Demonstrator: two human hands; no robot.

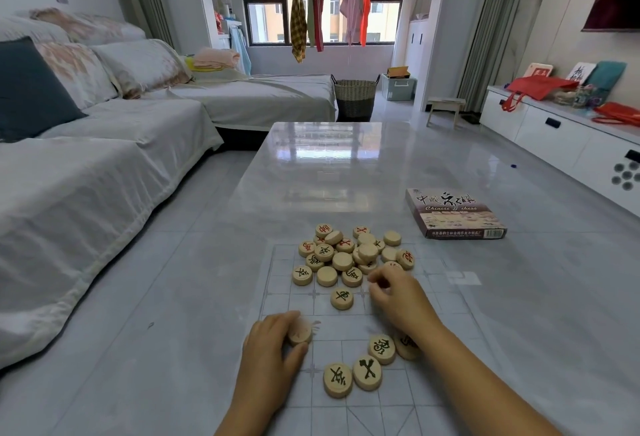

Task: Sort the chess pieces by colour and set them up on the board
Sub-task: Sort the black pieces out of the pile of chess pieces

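Note:
A thin clear board sheet [433, 300] with a printed grid lies on the grey table. A pile of round wooden chess pieces [349, 255], red and black marked, some face down, sits at its far side. One black piece [341, 298] lies alone below the pile. Several black pieces [367, 371] are grouped near me. My left hand [273, 345] grips a red-marked piece [300, 331] at the sheet's left edge. My right hand [398, 293] has its fingers curled at the pile's near right edge; what they pinch is hidden.
The chess box [453, 213] lies on the table to the right beyond the sheet. A covered sofa [104, 165] runs along the left. A white cabinet [561, 137] stands at the right, a woven basket [355, 97] beyond the table.

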